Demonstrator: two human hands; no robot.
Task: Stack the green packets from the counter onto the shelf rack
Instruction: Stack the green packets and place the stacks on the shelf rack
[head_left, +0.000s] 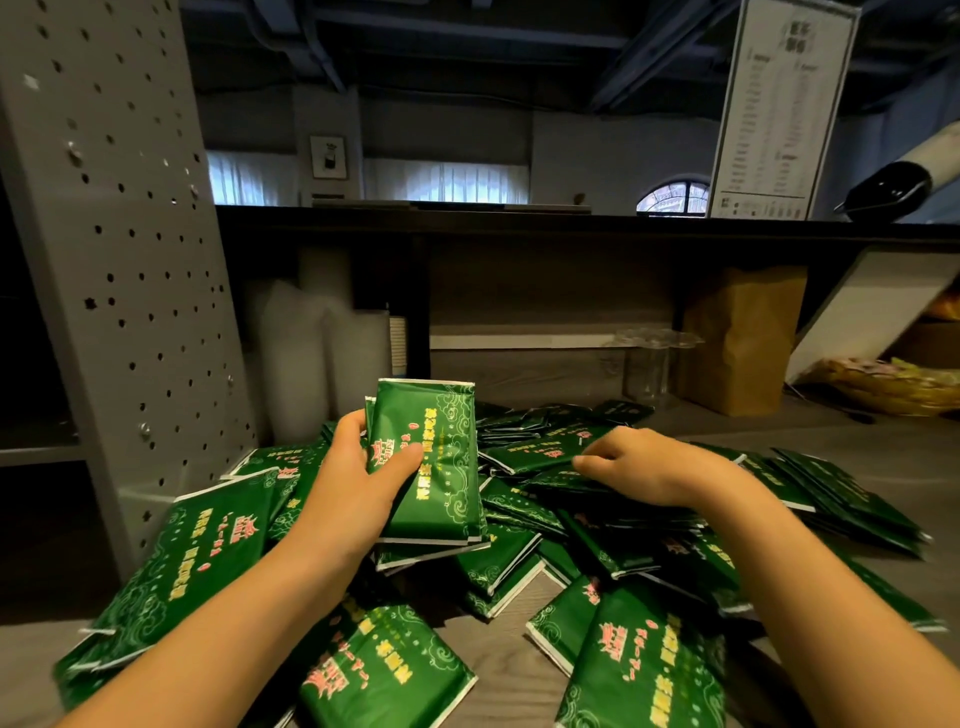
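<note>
Green packets (639, 649) heaped loose across counter (857, 431). Left hand (353, 488) grips small stack (431, 467), long axis pointing away. Right hand (649, 467) touches next packet (540, 449) just right of stack; pinch unclear. Shelf rack (119, 260) lies left, nearer left hand.

view: your one head camera | position: close above the near edge of the counter (504, 670) | facing: forward and down across it toward its far side
</note>
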